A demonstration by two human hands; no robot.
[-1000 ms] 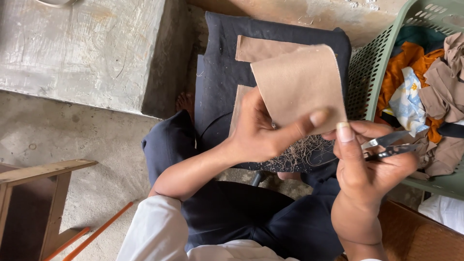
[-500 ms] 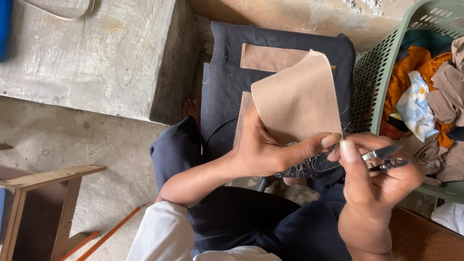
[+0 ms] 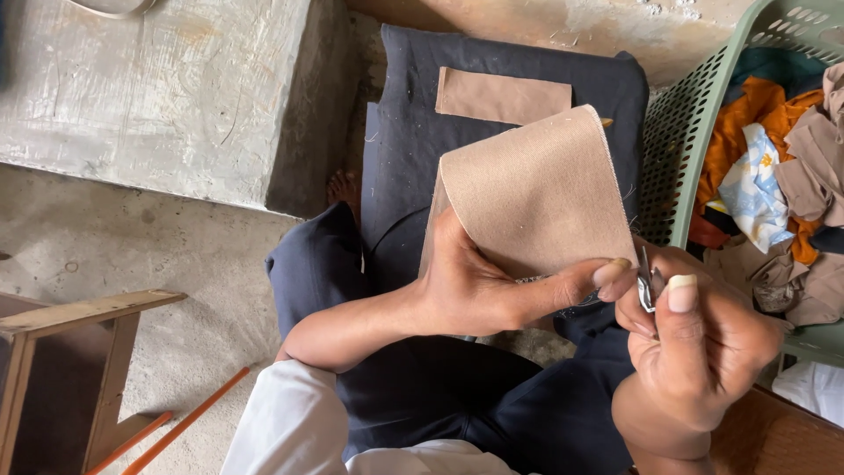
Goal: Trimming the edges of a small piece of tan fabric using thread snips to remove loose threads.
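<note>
My left hand (image 3: pixel 492 286) pinches the lower edge of a folded tan cloth piece (image 3: pixel 541 189), holding it up over my lap. My right hand (image 3: pixel 694 339) grips small metal scissors (image 3: pixel 649 283), their blades right at the cloth's lower right corner beside my left fingertips. A second, flat tan cloth strip (image 3: pixel 501 95) lies on a dark navy fabric (image 3: pixel 413 132) spread on the floor in front of me. My knees are in dark trousers.
A green plastic laundry basket (image 3: pixel 694 132) with several mixed cloth pieces (image 3: pixel 765 176) stands at the right. A concrete block (image 3: pixel 158 88) is at the upper left, and a wooden stool (image 3: pixel 61 352) at the lower left.
My right hand has turned and brought the scissors in closer to the cloth's lower edge. The tan cloth has shifted slightly down and right in view.
</note>
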